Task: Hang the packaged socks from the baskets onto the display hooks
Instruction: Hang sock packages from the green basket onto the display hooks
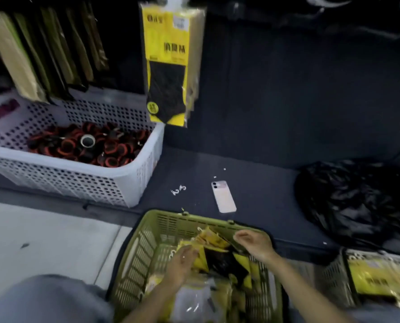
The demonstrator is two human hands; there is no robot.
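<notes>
A green basket (133, 255) in front of me holds several yellow-and-black sock packs (220, 255). My left hand (180, 264) rests on the packs at the basket's left, fingers closed around a bundle of them. My right hand (255, 245) pinches the top edge of the same bundle at the basket's far right rim. Above, a bunch of yellow sock packs (168, 64) hangs from a display hook against the dark wall. A second basket (334, 278) at the right edge holds more yellow packs (380, 280).
A white perforated basket (77, 180) with red-and-black rolled items and a tape roll (87, 141) stands at left. A phone (224, 196) and small white hooks (178, 190) lie on the dark platform. A black plastic bag (357, 203) lies right. Beige and dark packs (42, 47) hang upper left.
</notes>
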